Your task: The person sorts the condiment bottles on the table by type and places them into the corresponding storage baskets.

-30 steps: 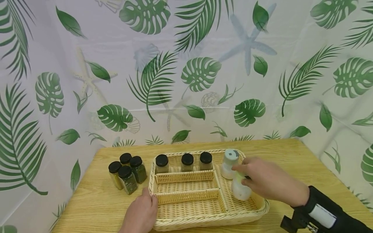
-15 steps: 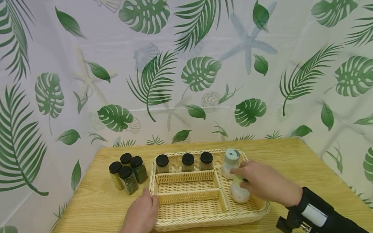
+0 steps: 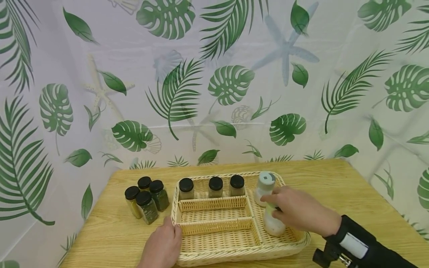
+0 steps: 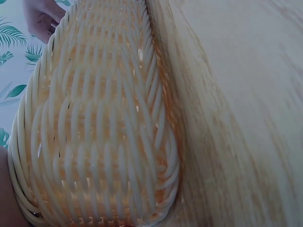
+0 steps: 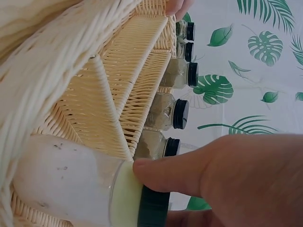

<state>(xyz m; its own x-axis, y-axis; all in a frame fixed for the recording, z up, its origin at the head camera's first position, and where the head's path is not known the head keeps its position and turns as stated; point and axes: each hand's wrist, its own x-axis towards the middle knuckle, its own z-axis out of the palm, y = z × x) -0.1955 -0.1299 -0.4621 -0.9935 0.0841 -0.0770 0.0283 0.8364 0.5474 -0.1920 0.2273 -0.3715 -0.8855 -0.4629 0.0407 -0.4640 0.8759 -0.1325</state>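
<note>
Head view, left part of the wooden table (image 3: 100,234): four jars with black caps (image 3: 148,211) stand bunched together, just beyond the left side of the wicker basket (image 3: 241,257). Nearer, a left hand (image 3: 162,242) grips the basket's left wall, thumb over the rim, some of its fingers out of my sight. Along the far side of the basket, in the far left compartment, three more jars (image 3: 215,191) stand in a row, the middle one nearer to the right one than to the left. Two further compartments lie on the near side of that row, and a long one runs down the right side.

At the far end of that right compartment stands a pale-capped jar (image 3: 266,180). Just nearer is the green-collared jar (image 3: 275,225) with whitish contents — the right hand (image 3: 298,208) has its dark lid pinched, thumb against the collar in the right wrist view. Whether the jar's base rests on the weave, I can't tell. Rightmost, a black band (image 3: 356,243) wraps the right wrist. A leaf-print cloth (image 3: 231,85) hangs behind everything.
</note>
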